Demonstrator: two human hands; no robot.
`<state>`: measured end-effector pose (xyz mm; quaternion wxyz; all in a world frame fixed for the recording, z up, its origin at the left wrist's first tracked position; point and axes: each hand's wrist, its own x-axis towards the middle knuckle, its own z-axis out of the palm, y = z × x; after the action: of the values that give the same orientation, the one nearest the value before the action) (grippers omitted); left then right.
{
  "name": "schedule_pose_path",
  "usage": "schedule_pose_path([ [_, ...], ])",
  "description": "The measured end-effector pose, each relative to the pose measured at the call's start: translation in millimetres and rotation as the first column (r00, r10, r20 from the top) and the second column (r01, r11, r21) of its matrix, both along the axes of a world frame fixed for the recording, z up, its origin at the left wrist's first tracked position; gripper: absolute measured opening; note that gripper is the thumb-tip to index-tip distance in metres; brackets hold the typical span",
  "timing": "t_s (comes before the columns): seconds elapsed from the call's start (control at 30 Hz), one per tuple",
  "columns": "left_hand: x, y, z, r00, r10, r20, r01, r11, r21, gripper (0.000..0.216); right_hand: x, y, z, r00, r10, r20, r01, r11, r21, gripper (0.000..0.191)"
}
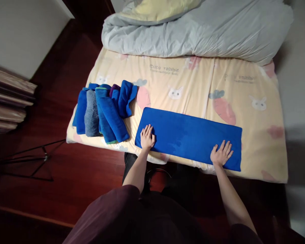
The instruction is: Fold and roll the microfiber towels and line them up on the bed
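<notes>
Blue towel [190, 135] lies flat on the bed [193, 84], a long folded strip running left to right along the near edge, tilting slightly away at its left end. Left hand [147, 137] presses its left end, fingers together; right hand [221, 153] lies spread near the right end. Both arms reach forward, palms down. Folded towels [104, 110] sit just left; the duvet [193, 30] is bunched beyond, bare sheet between.

Ahead of you, bed sheet [193, 88] print reads "Cute rabbit" [164, 67], smaller line beneath too blurred to read. Same words repeat further right [238, 77], fainter, creased.
</notes>
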<state>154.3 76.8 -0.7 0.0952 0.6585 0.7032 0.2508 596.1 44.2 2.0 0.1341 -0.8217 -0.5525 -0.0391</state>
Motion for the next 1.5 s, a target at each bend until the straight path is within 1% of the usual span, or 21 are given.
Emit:
schedule_pose_path([
  [0.1,0.7,-0.3,0.2,1.000,0.004,-0.003,-0.004,1.000,0.001,0.057,4.1,2.2,2.8,1.000,0.001,0.007,-0.001,1.000,0.000,0.064],
  [0.17,0.7,0.1,0.3,1.000,0.002,-0.003,-0.002,1.000,0.003,0.057,8.2,11.5,8.2,1.000,-0.001,0.006,0.001,1.000,-0.002,0.063],
  [0.23,0.7,0.4,0.1,1.000,-0.001,0.007,0.001,1.000,-0.001,0.057,10.5,28.8,15.2,1.000,0.006,0.004,-0.006,1.000,-0.001,0.062],
  [0.3,0.5,0.6,-0.4,1.000,-0.001,0.019,0.001,1.000,-0.009,0.057,9.0,51.3,20.6,0.999,0.047,0.005,-0.047,0.999,-0.009,0.062],
  [0.37,0.2,0.6,-1.4,1.000,0.003,0.021,-0.002,1.000,-0.015,0.057,6.1,73.0,21.6,0.992,0.123,0.001,-0.122,0.991,-0.056,0.063],
  [0.43,-0.2,0.5,-2.4,1.000,0.005,0.015,-0.004,1.000,-0.018,0.056,7.7,88.7,17.9,0.980,0.199,-0.019,-0.200,0.970,-0.140,0.065],
  [0.5,-0.6,0.3,-3.1,1.000,0.004,0.014,-0.004,1.000,-0.026,0.056,18.7,97.0,11.8,0.974,0.225,-0.039,-0.228,0.950,-0.212,0.068],
  [0.57,-0.7,0.0,-3.2,1.000,0.003,0.021,-0.002,0.999,-0.042,0.057,39.3,100.4,6.1,0.983,0.179,-0.041,-0.183,0.955,-0.232,0.071],
  [0.67,-0.6,-0.5,-2.6,1.000,0.007,0.021,-0.006,0.998,-0.061,0.058,75.1,103.8,2.4,0.996,0.081,-0.038,-0.088,0.971,-0.224,0.073],
  [0.77,-0.4,-0.7,-2.2,1.000,0.011,0.007,-0.011,0.998,-0.065,0.059,97.6,108.9,2.6,0.998,0.047,-0.036,-0.054,0.969,-0.240,0.072],
  [0.93,-0.5,-0.7,-2.0,1.000,0.004,-0.004,-0.005,0.999,-0.050,0.058,104.0,118.0,4.7,0.999,0.026,-0.035,-0.034,0.960,-0.277,0.074],
  [1.07,-0.4,-0.3,-1.5,1.000,0.005,0.002,-0.005,0.999,-0.041,0.057,103.0,123.1,12.0,0.997,0.016,-0.073,-0.039,0.945,-0.325,0.075],
  [1.13,-0.5,-0.1,-1.9,1.000,0.007,0.015,-0.007,0.999,-0.051,0.057,98.4,113.9,16.1,0.996,0.039,-0.083,-0.065,0.944,-0.325,0.075],
  [1.17,-0.6,0.0,-2.4,1.000,0.006,0.026,-0.005,0.999,-0.054,0.057,94.7,103.4,17.3,0.995,0.066,-0.078,-0.087,0.947,-0.310,0.075],
  [1.23,-1.0,0.2,-4.0,0.999,0.003,0.051,0.000,0.998,-0.057,0.057,86.5,69.0,17.6,0.990,0.130,-0.054,-0.140,0.954,-0.265,0.074],
  [1.3,-1.4,0.3,-5.5,0.998,0.002,0.068,0.002,0.998,-0.061,0.058,80.8,21.0,15.4,0.985,0.162,-0.064,-0.173,0.954,-0.245,0.073],
  [1.33,-1.6,0.2,-6.1,0.997,0.003,0.072,0.002,0.998,-0.063,0.058,79.8,-5.0,14.0,0.988,0.135,-0.077,-0.149,0.960,-0.236,0.073],
  [1.4,-1.6,0.3,-6.1,0.997,0.007,0.077,-0.002,0.998,-0.061,0.058,80.2,-53.5,11.7,0.995,0.028,-0.095,-0.047,0.978,-0.205,0.075],
  [1.5,-0.7,0.9,-3.0,0.995,0.012,0.101,-0.006,0.999,-0.052,0.058,80.0,-106.2,11.1,0.989,-0.090,-0.119,0.070,0.984,-0.166,0.079],
])
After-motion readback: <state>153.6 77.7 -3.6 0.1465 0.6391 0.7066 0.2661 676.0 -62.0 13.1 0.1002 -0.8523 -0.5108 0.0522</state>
